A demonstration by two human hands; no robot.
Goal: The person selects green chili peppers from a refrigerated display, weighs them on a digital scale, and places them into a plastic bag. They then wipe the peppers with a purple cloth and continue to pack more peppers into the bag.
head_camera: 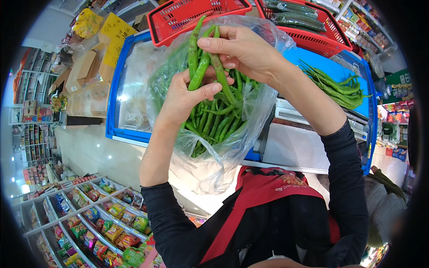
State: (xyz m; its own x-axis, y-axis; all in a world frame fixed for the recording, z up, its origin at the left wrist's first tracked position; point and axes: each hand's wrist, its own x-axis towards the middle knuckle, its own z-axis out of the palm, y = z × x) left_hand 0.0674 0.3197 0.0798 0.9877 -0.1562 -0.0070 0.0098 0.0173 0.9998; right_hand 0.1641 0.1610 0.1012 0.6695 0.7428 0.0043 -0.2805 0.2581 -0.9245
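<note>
Above a clear plastic bag [256,124] full of long green chili peppers [218,125], both my hands hold a few peppers. My left hand [189,95] has its thumb and fingers around glossy green chili peppers [201,72] that point upward. My right hand [234,50] pinches the upper part of a green chili pepper [219,72] with brownish marks, between thumb and fingers. Another upright pepper [193,50] beside it also shows brown blotches. Part of my left fingers is hidden behind the peppers. The bag's knotted-looking edge hangs over the front of a blue-framed chest freezer [129,135].
Behind the bag stand a red plastic basket [161,35] and another red basket [315,38] with wrapped cucumbers [298,20]. More long green peppers [338,85] lie on a blue board [303,55] at right. Cardboard boxes [83,72] stand left; snack shelves [100,217] fill the lower left.
</note>
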